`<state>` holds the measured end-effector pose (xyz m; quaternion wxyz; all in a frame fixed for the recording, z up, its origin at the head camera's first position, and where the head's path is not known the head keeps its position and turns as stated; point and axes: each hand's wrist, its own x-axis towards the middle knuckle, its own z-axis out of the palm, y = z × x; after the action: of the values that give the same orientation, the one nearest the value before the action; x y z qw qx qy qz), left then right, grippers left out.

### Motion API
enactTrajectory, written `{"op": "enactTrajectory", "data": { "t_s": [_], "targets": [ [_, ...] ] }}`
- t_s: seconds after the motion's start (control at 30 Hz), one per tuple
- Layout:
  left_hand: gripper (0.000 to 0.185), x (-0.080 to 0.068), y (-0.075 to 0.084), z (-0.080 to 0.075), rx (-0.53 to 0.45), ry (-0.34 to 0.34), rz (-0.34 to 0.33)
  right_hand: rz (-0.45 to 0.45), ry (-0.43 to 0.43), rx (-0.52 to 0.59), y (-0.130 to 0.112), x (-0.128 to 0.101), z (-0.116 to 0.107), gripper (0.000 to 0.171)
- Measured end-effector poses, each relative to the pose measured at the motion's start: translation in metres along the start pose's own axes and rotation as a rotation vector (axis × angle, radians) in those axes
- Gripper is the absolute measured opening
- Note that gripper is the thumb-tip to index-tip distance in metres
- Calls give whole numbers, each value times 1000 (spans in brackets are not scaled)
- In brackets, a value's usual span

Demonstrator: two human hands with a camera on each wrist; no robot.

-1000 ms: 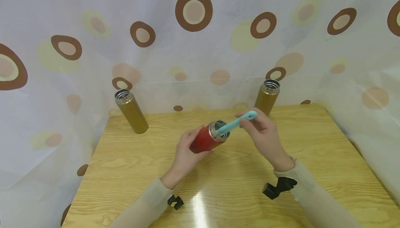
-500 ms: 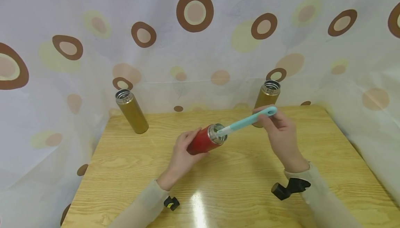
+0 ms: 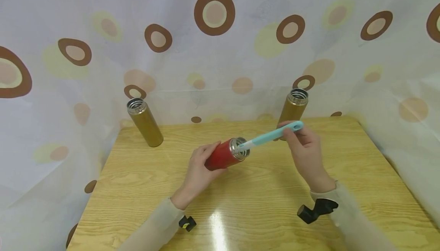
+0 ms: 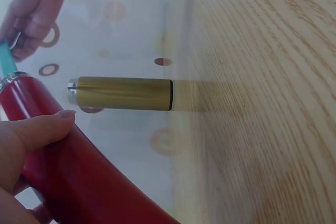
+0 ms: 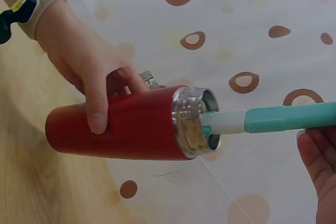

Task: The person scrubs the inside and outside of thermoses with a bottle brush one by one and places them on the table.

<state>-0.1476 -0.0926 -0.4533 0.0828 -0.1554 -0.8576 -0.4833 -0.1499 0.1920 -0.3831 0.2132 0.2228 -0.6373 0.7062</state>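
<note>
Two gold flasks point(image 3: 144, 122) point(image 3: 293, 107) stand at the back of the tabletop point(image 3: 247, 201). The left hand point(image 3: 198, 167) grips a red flask point(image 3: 225, 154), tilted above the tabletop, steel mouth open. The right hand point(image 3: 304, 148) pinches a teal brush point(image 3: 271, 135) entering it.

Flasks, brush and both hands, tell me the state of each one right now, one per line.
Red flask: lidless, tilted on its side, held off the table.
Teal brush: head inside the red flask's mouth, handle sticking out.
Left hand: grips the red flask's body.
Right hand: pinches the brush handle.
Left gold flask: upright, lidless.
Right gold flask: upright, lidless.
</note>
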Motion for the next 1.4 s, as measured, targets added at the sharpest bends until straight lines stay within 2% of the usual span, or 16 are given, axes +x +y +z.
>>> {"op": "enactTrajectory", "data": {
  "t_s": [0.2, 0.4, 0.67, 0.9, 1.1, 1.2, 1.4],
  "targets": [
    [80, 0, 2, 0, 4, -19, 6, 26, -88, -47, 10, -10, 7, 18],
    [81, -1, 1, -1, 44, -9, 19, 76, -117, -64, 13, -14, 6, 20],
    [81, 0, -4, -1, 90, -10, 40, 127, -86, -108, 6, -10, -7, 18],
    [82, 1, -9, -5, 139, 19, 68, 81, -35, -39, 0, -1, -21, 17],
    [80, 0, -9, -8, 171, 36, 115, 64, -8, -20, 4, -1, -19, 18],
    [79, -2, -11, -8, 199, 47, 126, 69, -36, -12, 9, -3, -18, 16],
    [78, -4, -15, -8, 227, 63, 154, 112, -147, -24, 19, -11, -13, 15]
  ]
}}
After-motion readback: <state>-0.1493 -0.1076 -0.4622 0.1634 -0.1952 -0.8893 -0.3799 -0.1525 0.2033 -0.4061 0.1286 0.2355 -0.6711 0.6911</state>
